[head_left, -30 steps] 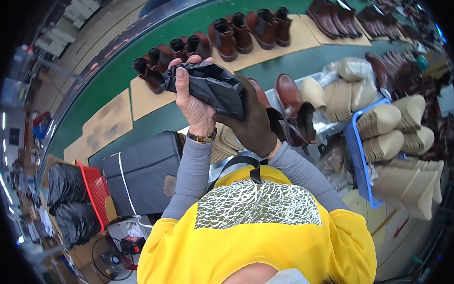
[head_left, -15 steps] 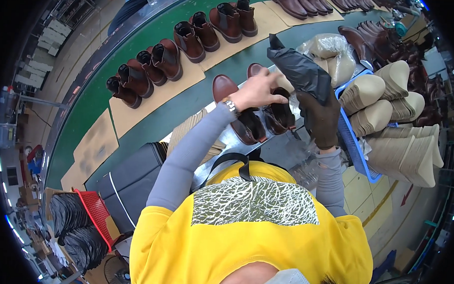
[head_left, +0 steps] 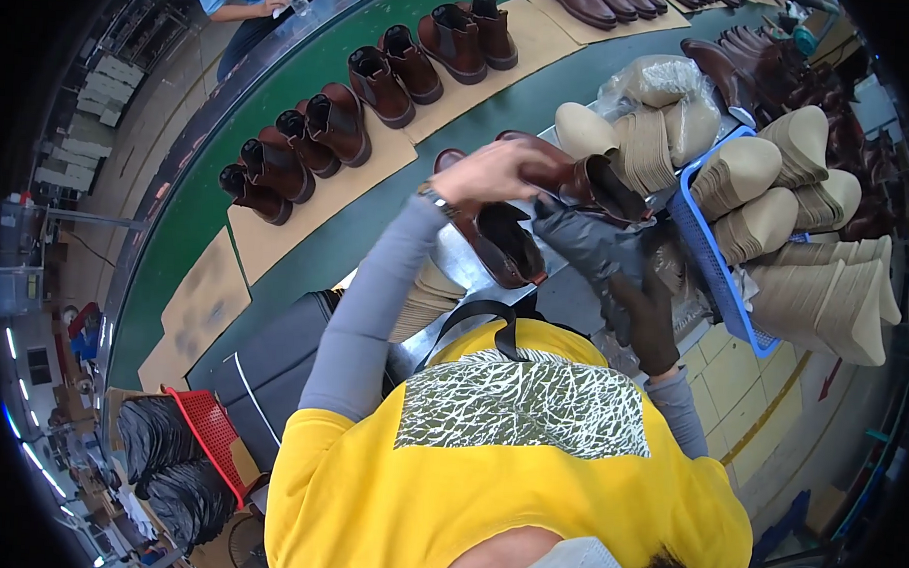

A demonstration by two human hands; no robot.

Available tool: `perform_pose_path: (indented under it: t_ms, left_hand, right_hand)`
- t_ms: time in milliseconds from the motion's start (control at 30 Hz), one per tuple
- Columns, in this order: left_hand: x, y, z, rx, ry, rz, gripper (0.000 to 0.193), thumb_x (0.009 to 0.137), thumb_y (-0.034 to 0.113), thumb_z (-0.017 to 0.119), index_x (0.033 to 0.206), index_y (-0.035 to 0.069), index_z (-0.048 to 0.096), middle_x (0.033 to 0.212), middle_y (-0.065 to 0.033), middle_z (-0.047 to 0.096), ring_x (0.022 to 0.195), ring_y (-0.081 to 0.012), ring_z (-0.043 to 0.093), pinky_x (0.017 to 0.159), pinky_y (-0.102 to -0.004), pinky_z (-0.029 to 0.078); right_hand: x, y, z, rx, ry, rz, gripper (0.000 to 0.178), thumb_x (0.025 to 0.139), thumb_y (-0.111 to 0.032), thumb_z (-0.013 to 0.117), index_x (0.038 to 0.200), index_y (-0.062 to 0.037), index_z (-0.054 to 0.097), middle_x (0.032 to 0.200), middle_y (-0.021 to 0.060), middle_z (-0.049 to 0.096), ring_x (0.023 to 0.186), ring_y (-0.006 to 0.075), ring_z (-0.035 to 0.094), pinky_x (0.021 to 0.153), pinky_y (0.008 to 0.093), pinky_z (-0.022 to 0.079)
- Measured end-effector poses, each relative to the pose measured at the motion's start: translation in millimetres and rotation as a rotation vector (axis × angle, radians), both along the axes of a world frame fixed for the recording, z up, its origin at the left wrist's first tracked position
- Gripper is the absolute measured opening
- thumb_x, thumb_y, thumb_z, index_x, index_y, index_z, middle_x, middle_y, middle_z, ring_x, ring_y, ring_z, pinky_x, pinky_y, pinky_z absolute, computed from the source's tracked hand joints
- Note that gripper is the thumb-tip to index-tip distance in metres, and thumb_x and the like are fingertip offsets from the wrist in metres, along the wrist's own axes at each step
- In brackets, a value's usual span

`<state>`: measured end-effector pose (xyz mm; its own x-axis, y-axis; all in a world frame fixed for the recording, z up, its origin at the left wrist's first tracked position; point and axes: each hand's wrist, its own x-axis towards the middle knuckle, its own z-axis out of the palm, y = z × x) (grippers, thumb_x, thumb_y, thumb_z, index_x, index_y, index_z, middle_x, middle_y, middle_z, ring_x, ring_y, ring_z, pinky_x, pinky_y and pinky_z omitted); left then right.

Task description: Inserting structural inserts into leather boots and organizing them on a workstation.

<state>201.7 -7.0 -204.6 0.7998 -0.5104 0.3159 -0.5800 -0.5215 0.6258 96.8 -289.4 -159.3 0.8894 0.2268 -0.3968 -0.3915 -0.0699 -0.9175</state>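
My left hand (head_left: 490, 175) is closed on a reddish-brown ankle boot (head_left: 570, 180), its fingers at the boot's side. The boot lies tilted, its dark opening toward the right. Just below my left hand sits a second brown boot (head_left: 504, 248), opening toward me, its toe partly hidden by the hand. A dark brown glove covers my right hand (head_left: 645, 321), which grips a crumpled black plastic bag (head_left: 594, 251). The bag's far end reaches the near side of the tilted boot, close to my left fingers. Whether it enters the boot, I cannot tell.
Brown boots (head_left: 335, 125) line cardboard sheets on the green bench (head_left: 191, 235). At right, a blue basket (head_left: 721, 258) holds beige insole stacks (head_left: 757, 229); more insoles (head_left: 635, 145) lie beside it. A red basket (head_left: 207, 438) with black bundles stands lower left. Another person (head_left: 246, 1) is across the bench.
My right hand has lowered the black bag toward me, beside the boot. The farther boot has turned and shifted right under my left hand. The insoles behind have come into view.
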Motion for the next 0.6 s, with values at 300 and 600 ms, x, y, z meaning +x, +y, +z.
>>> perform_pose_path:
  t_ms: [300, 600]
  left_hand:
    - [-49, -5, -15, 0.071, -0.086, 0.279, 0.013, 0.079, 0.013, 0.067, 0.084, 0.002, 0.071, 0.073, -0.0149, 0.057, 0.068, -0.0324, 0.06, 0.063, -0.04, 0.047]
    - [-106, -83, -10, -0.084, -0.194, 0.513, 0.009, 0.08, 0.01, 0.068, 0.083, 0.001, 0.066, 0.074, -0.0132, 0.054, 0.062, -0.0325, 0.059, 0.055, -0.0404, 0.047]
  right_hand:
    - [-12, 31, 6, -0.804, -0.841, 0.26, 0.035, 0.081, -0.032, 0.069, 0.097, -0.0054, 0.053, 0.091, 0.0137, 0.061, 0.081, 0.0307, 0.063, 0.064, 0.0408, 0.049]
    - [-13, 40, -53, -0.889, -0.429, 0.425, 0.044, 0.08, -0.027, 0.067, 0.113, -0.003, 0.049, 0.094, 0.0208, 0.062, 0.083, 0.0408, 0.061, 0.069, 0.0504, 0.047]
